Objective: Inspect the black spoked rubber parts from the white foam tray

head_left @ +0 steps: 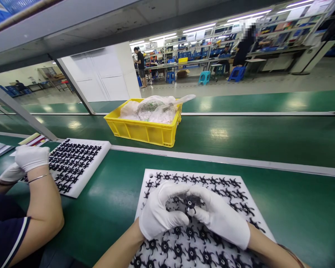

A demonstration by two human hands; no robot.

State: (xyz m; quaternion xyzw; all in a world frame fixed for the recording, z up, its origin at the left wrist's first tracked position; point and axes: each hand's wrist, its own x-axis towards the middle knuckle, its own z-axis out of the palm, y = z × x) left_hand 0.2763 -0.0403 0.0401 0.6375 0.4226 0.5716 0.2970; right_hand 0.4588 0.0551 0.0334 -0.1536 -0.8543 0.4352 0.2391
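Two white-gloved hands meet over a white board covered with rows of small black bladed wheels. My right hand pinches one black bladed wheel between thumb and fingers, just above the board. Curved around from the other side is my left hand, its thumb apart from its fingers. Its fingertips touch those of my right hand; I see nothing gripped in it. Both hands and wrists cover the board's middle rows.
A co-worker's gloved hands are over a similar board at left. On the green bench beyond stands a yellow crate with plastic bags. A slanted metal post and an overhead shelf frame the bench.
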